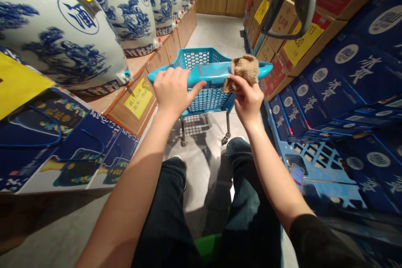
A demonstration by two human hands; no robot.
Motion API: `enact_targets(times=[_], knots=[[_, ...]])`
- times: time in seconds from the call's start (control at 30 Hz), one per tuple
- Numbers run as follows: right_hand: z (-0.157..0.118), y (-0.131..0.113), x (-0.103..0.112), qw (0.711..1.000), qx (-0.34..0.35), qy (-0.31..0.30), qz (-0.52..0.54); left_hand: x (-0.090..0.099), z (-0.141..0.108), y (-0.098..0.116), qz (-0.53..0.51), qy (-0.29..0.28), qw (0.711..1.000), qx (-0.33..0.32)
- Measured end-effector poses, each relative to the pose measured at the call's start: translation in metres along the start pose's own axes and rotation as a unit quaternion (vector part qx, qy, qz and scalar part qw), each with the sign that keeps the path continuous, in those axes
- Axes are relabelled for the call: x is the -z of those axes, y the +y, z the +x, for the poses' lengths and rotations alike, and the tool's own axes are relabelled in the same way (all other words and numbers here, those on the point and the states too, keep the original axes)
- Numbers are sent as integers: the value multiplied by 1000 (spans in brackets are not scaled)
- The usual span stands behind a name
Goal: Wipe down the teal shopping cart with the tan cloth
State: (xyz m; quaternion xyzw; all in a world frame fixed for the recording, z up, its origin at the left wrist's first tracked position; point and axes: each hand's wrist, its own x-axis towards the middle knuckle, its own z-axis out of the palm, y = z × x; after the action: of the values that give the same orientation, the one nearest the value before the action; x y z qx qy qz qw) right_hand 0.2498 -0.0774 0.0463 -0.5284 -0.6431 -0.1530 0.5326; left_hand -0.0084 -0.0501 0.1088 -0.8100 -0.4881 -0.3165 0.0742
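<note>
From here I see the left hand (pixel 172 90) half-curled over the blue handle (pixel 207 71) of the shopping cart (pixel 202 98) — thumb stretched along it. The right hand (pixel 249 100) is nearly closed, fingers pinching a brown cloth (pixel 245 71) draped over the handle's right end. Blue-and-white porcelain jars (pixel 132 16) line the left.

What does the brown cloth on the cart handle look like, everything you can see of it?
The brown cloth is coarse and rough-looking, perhaps burlap, folded and crumpled into a small pad with uneven edges. It lies over the right part of the blue cart handle. Your right hand pinches its lower part between thumb and fingers. I can't tell whether it's damp.
</note>
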Motion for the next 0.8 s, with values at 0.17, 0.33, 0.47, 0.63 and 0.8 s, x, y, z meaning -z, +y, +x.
enact_targets(times=[0.17, 0.33, 0.47, 0.63, 0.8], knots=[[15, 10, 5, 998, -10, 59, -14, -4, 1, 2, 4, 3, 1000, -9], [9, 17, -7, 999, -3, 37, 8, -2, 1, 3, 0, 0, 1000, 4], [13, 34, 7, 997, 12, 70, -20, 2, 1, 2, -5, -14, 1000, 13], [8, 26, 11, 996, -8, 82, -27, 1, 1, 6, -16, -12, 1000, 12], [3, 24, 13, 1000, 13, 7, 6, 3, 0, 4, -23, -43, 998, 30]])
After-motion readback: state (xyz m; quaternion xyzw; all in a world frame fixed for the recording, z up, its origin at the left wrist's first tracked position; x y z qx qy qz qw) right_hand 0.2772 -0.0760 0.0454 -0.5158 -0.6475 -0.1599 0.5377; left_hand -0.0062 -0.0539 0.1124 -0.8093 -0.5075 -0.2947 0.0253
